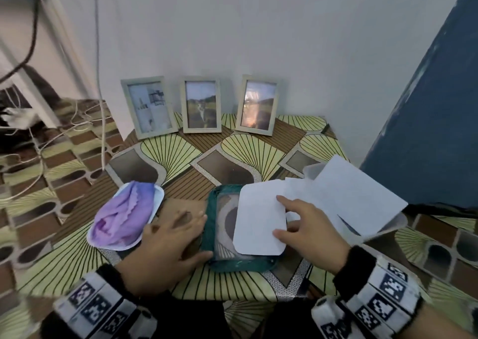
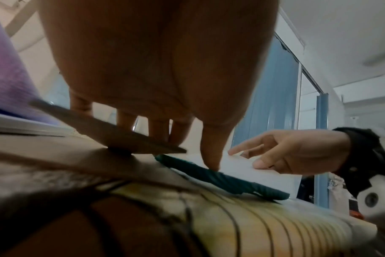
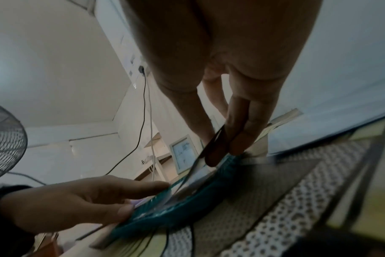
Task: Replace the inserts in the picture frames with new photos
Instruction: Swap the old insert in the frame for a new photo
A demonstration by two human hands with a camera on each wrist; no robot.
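A teal picture frame (image 1: 210, 238) lies flat on the patterned table (image 1: 77, 269), its glass showing the tablecloth through it. My right hand (image 1: 278, 216) pinches a white, round-cornered photo (image 1: 256, 225) by its right edge between thumb and forefinger and holds it over the frame's right half. My left hand (image 1: 199, 235) lies flat, fingers on a brown backing board (image 1: 178, 204) left of the frame, thumb on the frame's lower left corner. In the left wrist view the thumb presses the teal frame (image 2: 220, 179) beside the photo (image 2: 242, 167). The right wrist view shows the photo edge-on above the frame (image 3: 187, 208).
Three pale frames (image 1: 148, 107) (image 1: 201, 104) (image 1: 258, 104) with pictures stand against the back wall. A white tray with a purple cloth (image 1: 124, 212) sits at the left. A clear tray of loose white sheets (image 1: 357, 199) lies at the right. Cables hang at the far left.
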